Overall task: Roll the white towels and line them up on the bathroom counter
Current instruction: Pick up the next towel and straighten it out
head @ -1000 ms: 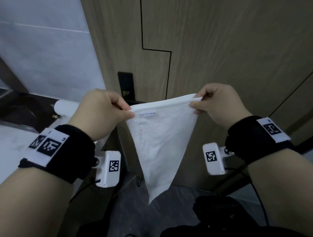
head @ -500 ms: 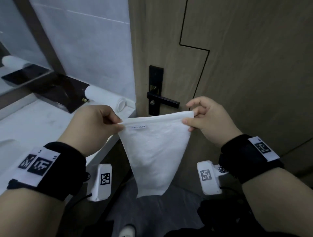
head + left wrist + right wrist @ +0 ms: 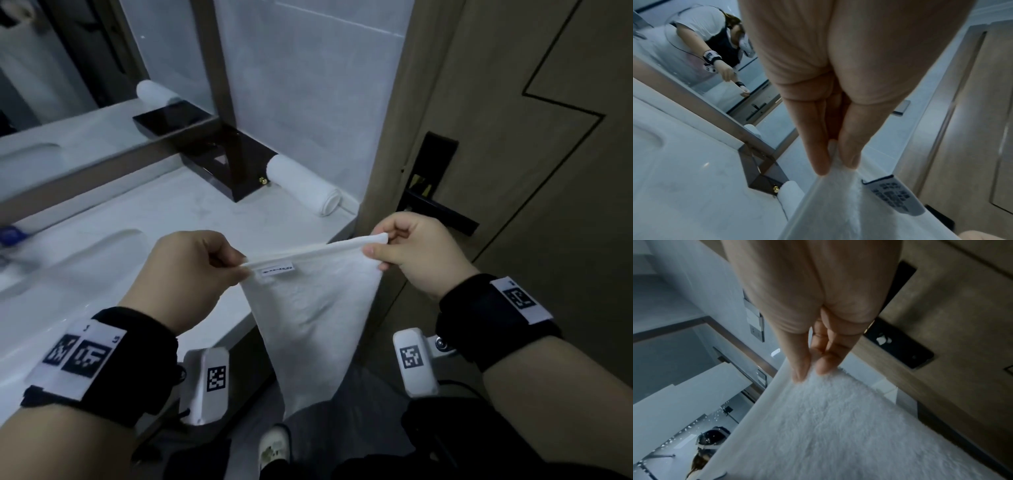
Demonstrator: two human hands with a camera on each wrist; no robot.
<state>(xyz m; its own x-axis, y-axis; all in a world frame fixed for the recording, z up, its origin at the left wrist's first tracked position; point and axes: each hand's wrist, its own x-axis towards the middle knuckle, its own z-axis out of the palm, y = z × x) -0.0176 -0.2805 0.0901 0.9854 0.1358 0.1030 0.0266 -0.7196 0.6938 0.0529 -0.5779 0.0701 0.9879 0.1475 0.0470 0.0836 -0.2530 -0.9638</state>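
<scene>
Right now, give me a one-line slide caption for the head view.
Both hands, left hand and right hand, pinch a white towel hanging beside the counter, one rolled towel already placed.

The head view looks forward and down over both wrists at the white stone counter (image 3: 113, 219). Each wrist view looks along its palm, very near the fingertips. All three share the hanging white terry towel (image 3: 315, 308) (image 3: 838, 211) (image 3: 838, 426).
</scene>
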